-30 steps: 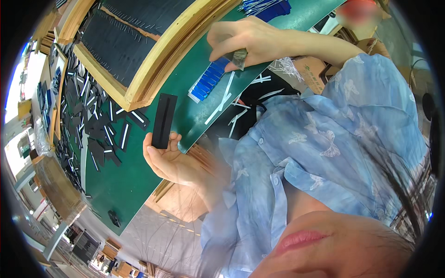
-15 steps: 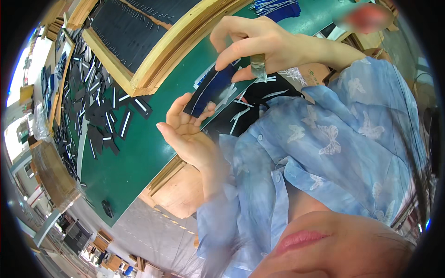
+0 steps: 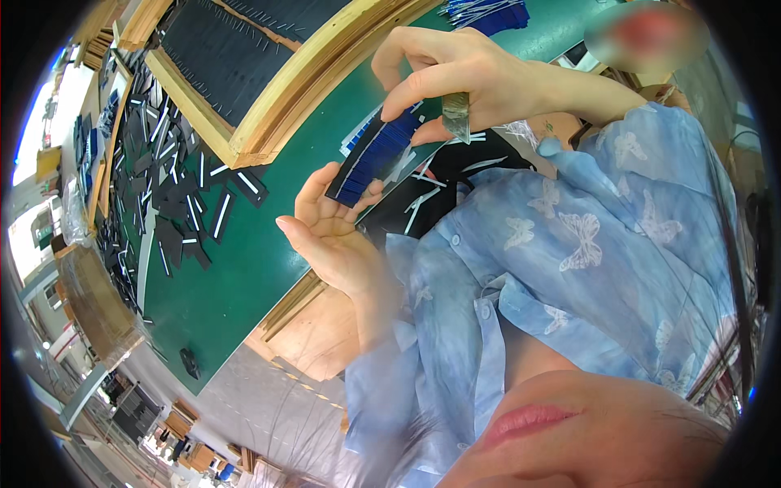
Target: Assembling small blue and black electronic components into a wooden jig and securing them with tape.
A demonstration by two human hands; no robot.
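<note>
I am holding one stack of dark blue strips [image 3: 376, 156] above the green desk [image 3: 244, 268]: my left hand [image 3: 329, 232] is cupping its near end, half open, and my right hand [image 3: 455, 77] is pinching its far end. Many black strips [image 3: 175, 211] are lying scattered at the left, too many to count.

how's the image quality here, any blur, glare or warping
Head view: strong fisheye warping, so the wooden frame and green table edges bow toward the black rim; blown-out daylight at the left edge; a blurred patch at the top right; the left hand and right hand on the stack of blue strips are fairly sharp, while the sleeve below the left wrist smears.
</note>
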